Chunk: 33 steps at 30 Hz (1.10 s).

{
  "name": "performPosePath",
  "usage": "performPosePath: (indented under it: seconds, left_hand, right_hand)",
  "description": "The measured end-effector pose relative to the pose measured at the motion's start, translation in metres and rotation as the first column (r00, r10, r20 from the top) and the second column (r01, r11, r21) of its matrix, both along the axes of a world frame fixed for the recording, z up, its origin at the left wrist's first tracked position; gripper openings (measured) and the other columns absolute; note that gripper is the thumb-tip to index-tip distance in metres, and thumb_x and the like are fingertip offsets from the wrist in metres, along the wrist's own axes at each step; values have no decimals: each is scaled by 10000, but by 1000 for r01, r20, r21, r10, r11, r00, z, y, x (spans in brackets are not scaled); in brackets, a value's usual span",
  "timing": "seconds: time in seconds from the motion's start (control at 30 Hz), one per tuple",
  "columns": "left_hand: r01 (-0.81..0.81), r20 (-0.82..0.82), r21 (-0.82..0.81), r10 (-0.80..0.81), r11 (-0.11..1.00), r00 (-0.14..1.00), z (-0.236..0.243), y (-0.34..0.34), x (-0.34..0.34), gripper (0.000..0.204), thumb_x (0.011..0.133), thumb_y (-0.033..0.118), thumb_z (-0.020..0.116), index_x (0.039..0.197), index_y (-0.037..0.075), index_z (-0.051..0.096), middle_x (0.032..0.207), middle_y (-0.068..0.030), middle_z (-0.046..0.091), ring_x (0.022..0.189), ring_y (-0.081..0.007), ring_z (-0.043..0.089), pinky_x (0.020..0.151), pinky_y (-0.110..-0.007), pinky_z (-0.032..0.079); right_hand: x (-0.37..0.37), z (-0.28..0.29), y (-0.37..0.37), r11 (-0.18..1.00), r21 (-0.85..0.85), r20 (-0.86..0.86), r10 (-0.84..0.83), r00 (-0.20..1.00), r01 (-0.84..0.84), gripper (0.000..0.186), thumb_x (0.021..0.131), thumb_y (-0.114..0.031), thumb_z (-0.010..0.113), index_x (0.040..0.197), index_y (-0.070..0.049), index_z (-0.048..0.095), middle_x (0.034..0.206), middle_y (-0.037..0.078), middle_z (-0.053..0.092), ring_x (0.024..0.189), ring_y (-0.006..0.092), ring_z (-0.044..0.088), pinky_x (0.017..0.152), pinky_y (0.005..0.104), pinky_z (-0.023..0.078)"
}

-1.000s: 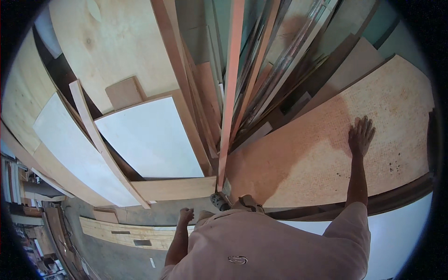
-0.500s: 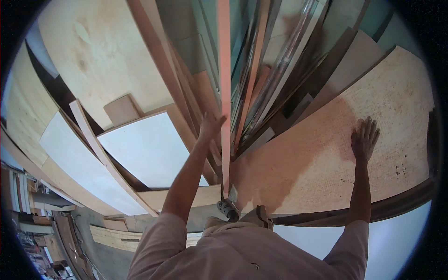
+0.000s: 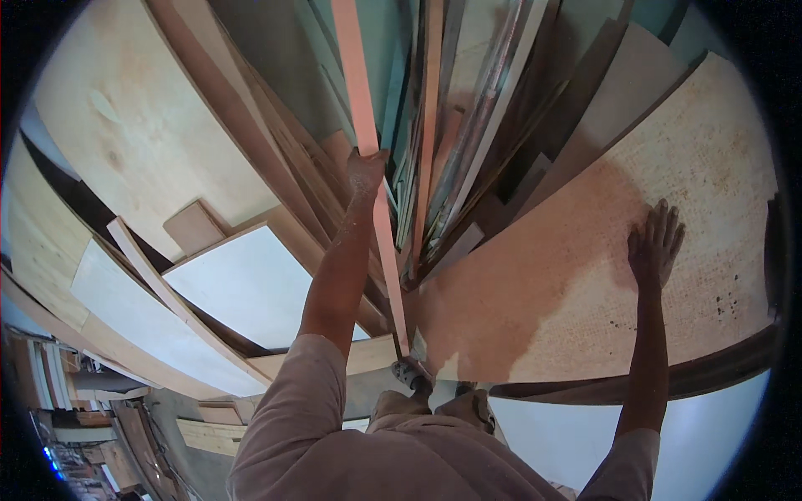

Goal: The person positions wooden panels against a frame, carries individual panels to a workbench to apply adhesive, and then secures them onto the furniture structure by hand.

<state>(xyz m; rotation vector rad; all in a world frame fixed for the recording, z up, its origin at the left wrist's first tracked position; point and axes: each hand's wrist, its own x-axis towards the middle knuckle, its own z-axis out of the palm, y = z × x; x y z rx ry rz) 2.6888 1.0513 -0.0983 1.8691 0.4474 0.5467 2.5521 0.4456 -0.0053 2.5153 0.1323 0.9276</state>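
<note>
My left hand (image 3: 368,174) is closed round a long, narrow, pinkish strip of board (image 3: 356,83). The strip stands tilted, its top leaning left and its lower end down near my foot (image 3: 412,371). With fingers stretched out, my right hand (image 3: 654,248) lies flat on a large, light brown wooden board (image 3: 560,275) at the right. That board has a rough, mottled face with a few dark specks. Other long strips (image 3: 430,108) lean upright just right of the one I hold.
At the left, large plywood sheets (image 3: 167,108) lean with white-faced panels (image 3: 242,288) and a small brown block (image 3: 195,227). A shiny wrapped length (image 3: 493,92) stands among the strips. More boards and offcuts (image 3: 125,434) lie at the lower left.
My left hand has gone from touching the strip with fingers apart to gripping it higher up. The strip's top has tilted left. My right hand stays on the board.
</note>
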Motion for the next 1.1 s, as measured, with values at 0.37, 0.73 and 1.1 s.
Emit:
performPosePath:
  seconds: [0.37,0.73,1.1]
  left_hand:
    - [109,213,-331,-39,937,976,81,-64,-74,146,828,89,738,897,-17,664,738,-74,647,540,-143,600,504,-324,477]
    - [708,365,-286,-610,646,704,277,-53,-91,611,875,422,728,1320,51,534,1288,-136,523,1026,-225,586,831,-393,518]
    - [351,381,-85,-296,932,876,339,-147,-33,987,827,488,746,1479,-138,349,1590,-288,286,1469,-412,296,1160,-565,271]
  right_hand:
    - [-3,9,20,917,-182,-179,-386,905,355,570,1037,-470,428,1497,-135,457,1650,65,282,1529,309,234,1228,556,167]
    - [2,9,17,948,-148,-149,-302,941,281,564,1017,-475,482,1454,-119,489,1633,77,319,1516,320,264,1214,579,196]
    - [-6,7,16,942,-168,-163,-318,934,291,603,1007,-497,500,1497,-150,441,1634,57,320,1506,304,289,1205,563,233]
